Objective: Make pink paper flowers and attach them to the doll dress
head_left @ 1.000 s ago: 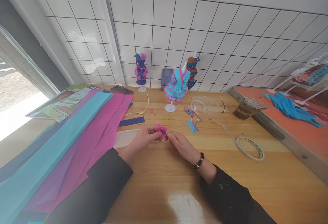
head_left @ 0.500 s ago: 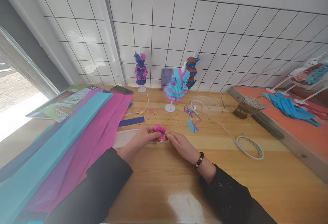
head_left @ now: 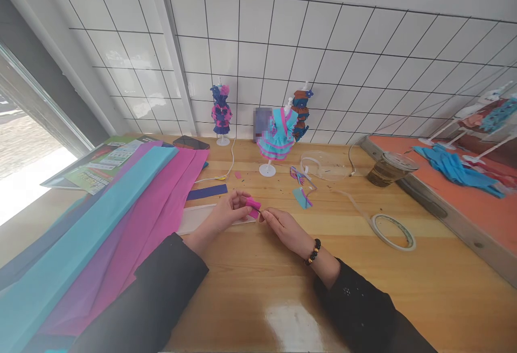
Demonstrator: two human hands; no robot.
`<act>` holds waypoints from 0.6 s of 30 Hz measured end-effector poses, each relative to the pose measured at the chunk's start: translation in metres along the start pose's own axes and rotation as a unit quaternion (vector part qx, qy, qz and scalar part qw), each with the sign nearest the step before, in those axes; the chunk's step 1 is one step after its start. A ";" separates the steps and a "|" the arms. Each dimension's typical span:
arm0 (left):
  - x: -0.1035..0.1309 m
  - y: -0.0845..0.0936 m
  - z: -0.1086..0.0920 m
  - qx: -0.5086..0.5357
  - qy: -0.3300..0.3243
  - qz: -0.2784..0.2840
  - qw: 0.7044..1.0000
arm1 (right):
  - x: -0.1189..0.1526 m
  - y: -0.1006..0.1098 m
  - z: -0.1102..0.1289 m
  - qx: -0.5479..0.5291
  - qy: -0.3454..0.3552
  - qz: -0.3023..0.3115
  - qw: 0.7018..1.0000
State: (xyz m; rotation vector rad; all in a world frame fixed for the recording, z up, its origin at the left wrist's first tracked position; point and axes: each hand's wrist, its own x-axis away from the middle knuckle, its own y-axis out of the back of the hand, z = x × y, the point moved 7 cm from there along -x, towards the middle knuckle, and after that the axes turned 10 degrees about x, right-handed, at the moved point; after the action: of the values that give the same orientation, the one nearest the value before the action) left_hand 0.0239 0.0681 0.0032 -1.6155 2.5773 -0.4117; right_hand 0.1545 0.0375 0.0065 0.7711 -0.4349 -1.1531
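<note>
The left hand (head_left: 231,207) pinches a small pink piece (head_left: 253,204) above the tabletop (head_left: 242,288); it looks light, soft and easily creased, best held by an edge. Rightward, the right hand (head_left: 283,226) grips a thin dark stick (head_left: 256,210), probably stiff.

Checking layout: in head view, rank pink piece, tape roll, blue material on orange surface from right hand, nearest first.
1. Pink piece: just left, in the left hand.
2. Tape roll: right, on the table.
3. Blue material: farther right, on the orange surface.
</note>
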 end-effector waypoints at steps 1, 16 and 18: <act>0.000 0.000 0.000 0.003 0.002 -0.001 1.000 | 0.000 0.000 0.000 0.002 -0.001 0.000 1.000; -0.001 -0.001 0.001 -0.033 -0.027 -0.009 0.999 | 0.001 0.001 0.000 -0.036 -0.034 -0.018 0.999; 0.000 -0.001 -0.001 -0.031 -0.027 -0.015 0.999 | 0.001 0.000 0.000 -0.036 -0.035 -0.014 0.999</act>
State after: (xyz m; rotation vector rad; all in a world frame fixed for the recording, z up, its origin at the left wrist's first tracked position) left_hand 0.0245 0.0683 0.0039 -1.6619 2.5538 -0.2884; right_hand 0.1549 0.0368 0.0069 0.6783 -0.4391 -1.2181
